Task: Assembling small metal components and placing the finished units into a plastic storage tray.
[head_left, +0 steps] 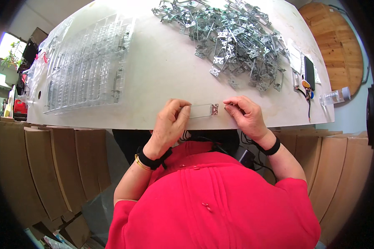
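My left hand (171,120) grips the left end of a thin metal frame piece (203,110) lying at the near edge of the white table (166,70). My right hand (245,113) rests just right of the frame, thumb and forefinger pinched together close to its right end bracket; whether they hold a small part I cannot tell. A large heap of the same metal frame pieces (232,41) lies farther back, right of centre.
Clear plastic trays (87,66) with rows of slots lie stacked at the back left. A dark phone (309,72), a cable and a clear plastic bottle (334,96) sit at the right edge. Brown cardboard boxes (58,166) stand below the table on both sides.
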A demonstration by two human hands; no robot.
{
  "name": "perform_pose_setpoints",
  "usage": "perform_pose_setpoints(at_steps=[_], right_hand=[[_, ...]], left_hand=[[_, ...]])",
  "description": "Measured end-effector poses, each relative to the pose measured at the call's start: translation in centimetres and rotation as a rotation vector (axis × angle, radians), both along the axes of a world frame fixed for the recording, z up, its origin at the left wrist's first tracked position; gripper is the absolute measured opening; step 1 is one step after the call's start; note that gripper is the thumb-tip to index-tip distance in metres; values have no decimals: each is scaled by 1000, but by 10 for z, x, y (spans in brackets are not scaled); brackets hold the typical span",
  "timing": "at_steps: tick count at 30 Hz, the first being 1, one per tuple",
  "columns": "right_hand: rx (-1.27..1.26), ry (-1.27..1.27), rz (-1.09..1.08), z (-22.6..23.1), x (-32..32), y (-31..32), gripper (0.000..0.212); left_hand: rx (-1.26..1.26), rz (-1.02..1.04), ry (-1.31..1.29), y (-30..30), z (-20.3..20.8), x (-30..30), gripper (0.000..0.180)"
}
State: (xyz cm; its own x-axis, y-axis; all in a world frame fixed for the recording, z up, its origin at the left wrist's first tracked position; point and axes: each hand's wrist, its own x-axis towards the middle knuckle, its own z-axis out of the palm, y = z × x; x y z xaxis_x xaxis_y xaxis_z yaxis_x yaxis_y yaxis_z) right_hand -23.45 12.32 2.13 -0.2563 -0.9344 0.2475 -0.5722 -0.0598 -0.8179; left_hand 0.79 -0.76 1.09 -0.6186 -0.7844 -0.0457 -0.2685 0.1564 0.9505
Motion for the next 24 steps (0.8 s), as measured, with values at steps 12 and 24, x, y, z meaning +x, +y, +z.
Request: perform_pose_setpoints(at_steps=[12,24], right_hand=[[-102,-104,-69,-14,12,-17,10],[-83,-134,-132,-19,17,-34,7]], left_hand=[[155,128,36,2,1,-10,31],[275,106,148,3,3,-13,30]])
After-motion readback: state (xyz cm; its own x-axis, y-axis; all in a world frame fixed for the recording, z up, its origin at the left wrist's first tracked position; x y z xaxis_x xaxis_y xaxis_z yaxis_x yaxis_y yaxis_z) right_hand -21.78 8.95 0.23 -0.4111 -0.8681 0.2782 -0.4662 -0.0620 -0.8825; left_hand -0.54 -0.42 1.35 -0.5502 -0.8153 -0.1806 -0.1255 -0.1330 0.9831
